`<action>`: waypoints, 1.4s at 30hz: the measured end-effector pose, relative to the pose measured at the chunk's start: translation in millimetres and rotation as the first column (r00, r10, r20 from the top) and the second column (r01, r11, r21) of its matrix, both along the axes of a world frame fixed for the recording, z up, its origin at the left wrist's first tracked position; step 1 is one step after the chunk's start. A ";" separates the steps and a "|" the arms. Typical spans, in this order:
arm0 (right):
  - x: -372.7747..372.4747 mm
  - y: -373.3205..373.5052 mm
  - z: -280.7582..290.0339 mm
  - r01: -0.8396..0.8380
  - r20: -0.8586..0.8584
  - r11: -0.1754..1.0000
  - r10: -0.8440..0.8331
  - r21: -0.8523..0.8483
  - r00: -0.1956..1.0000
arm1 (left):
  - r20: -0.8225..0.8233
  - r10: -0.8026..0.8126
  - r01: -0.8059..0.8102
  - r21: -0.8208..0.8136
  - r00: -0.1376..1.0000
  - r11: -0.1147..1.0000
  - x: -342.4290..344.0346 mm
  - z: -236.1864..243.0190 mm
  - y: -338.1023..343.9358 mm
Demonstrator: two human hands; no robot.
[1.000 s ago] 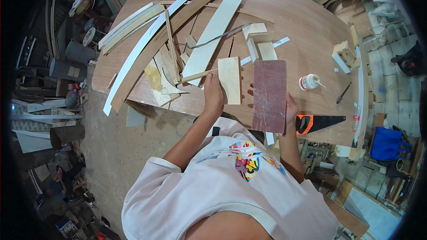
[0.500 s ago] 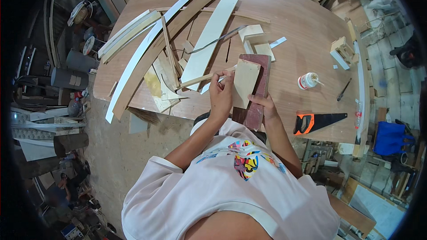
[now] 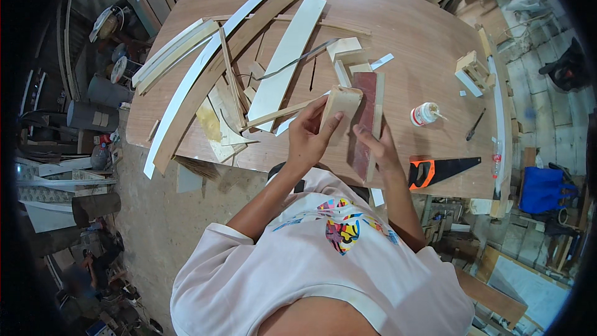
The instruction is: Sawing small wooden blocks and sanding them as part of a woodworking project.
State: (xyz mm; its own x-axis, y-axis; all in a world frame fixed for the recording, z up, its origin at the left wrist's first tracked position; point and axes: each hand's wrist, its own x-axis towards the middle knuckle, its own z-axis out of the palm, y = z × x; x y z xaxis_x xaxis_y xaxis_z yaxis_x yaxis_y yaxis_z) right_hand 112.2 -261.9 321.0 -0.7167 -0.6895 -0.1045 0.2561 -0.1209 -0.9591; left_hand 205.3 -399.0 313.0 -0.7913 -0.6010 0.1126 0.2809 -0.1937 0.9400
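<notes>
My left hand [image 3: 309,137] is closed around a pale wooden piece [image 3: 342,104], thumb on its face, its end edge tilted up. To its right, my right hand [image 3: 380,147] grips a long sanding block [image 3: 367,106] faced with dark red sandpaper, thumb over the abrasive side. The block stands nearly upright with its pale wooden edge showing. Both things are held over the near edge of the table. Just beyond them lies a small pale wooden assembly [image 3: 349,56], partly hidden by the block.
Long boards and strips [image 3: 289,56] cover the table's left half. A handsaw with an orange handle [image 3: 444,171], a white glue tub [image 3: 425,114], a screwdriver-like tool [image 3: 476,124] and a small wooden frame [image 3: 472,73] lie on the right. A person [image 3: 93,267] is at the lower left.
The wooden piece has come away from the sandpaper and turned, showing its end. My left thumb now presses its face. The sanding block has tilted edge-on and shifted slightly right.
</notes>
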 end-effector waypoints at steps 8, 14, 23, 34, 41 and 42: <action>-2.1 10.7 45.1 0.413 -0.748 0.708 0.246 0.573 0.616 | 0.095 0.112 -0.015 -0.695 0.989 0.718 13.1 9.4 -17.9; 13.6 6.6 55.2 0.510 -0.811 0.673 0.243 0.536 0.532 | -0.117 0.126 -0.169 -0.795 0.985 0.582 6.7 16.5 -18.3; 9.3 5.7 65.7 0.497 -0.819 0.693 0.247 0.523 0.518 | -0.118 0.090 -0.148 -0.814 0.989 0.562 3.8 19.3 -20.0; 7.9 1.4 66.1 0.538 -0.881 0.724 0.212 0.432 0.423 | -0.100 0.132 -0.158 -0.810 0.986 0.564 2.8 22.3 -20.9; 5.3 -5.1 65.7 0.482 -0.899 0.823 0.075 0.300 0.431 | -0.195 0.160 -0.251 -0.817 0.968 0.520 -0.3 25.6 -21.4; 6.2 -6.2 67.2 0.472 -0.890 0.823 0.084 0.315 0.448 | -0.199 0.154 -0.250 -0.819 0.968 0.516 -0.8 25.8 -21.7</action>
